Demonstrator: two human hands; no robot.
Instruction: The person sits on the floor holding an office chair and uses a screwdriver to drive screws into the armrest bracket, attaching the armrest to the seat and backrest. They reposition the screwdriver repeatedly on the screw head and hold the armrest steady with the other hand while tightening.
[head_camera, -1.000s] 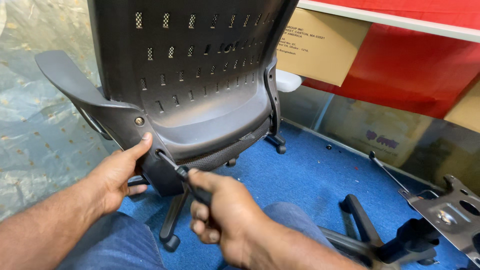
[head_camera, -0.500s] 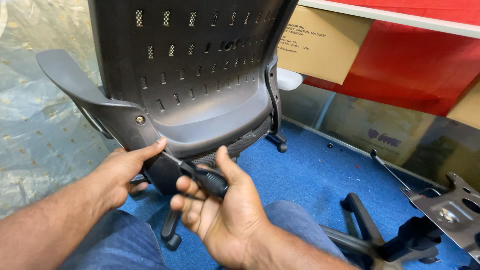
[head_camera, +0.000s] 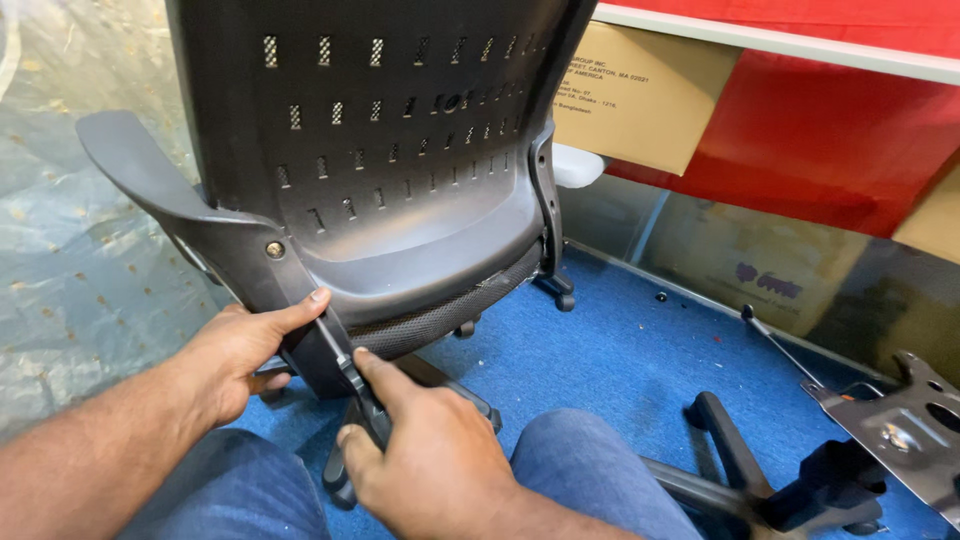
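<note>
Black office chair (head_camera: 400, 170) stands on blue carpet (head_camera: 640, 350), back facing cam, w/ armrest (head_camera: 150, 180) at left. Left hand (head_camera: 235, 355) grips chair's lower frame, thumb by a bolt (head_camera: 274, 249). Right hand (head_camera: 430, 465), fingers clenched on a black tool (head_camera: 362, 395) against the frame. Metal seat plate (head_camera: 900, 435) lies at far right.

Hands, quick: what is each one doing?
Left hand: closed around the office chair armrest bracket.
Right hand: closed on a black hex key.

A brown carton (head_camera: 640, 95) with a printed label stood behind the chair; another (head_camera: 930, 215) showed at right.
</note>
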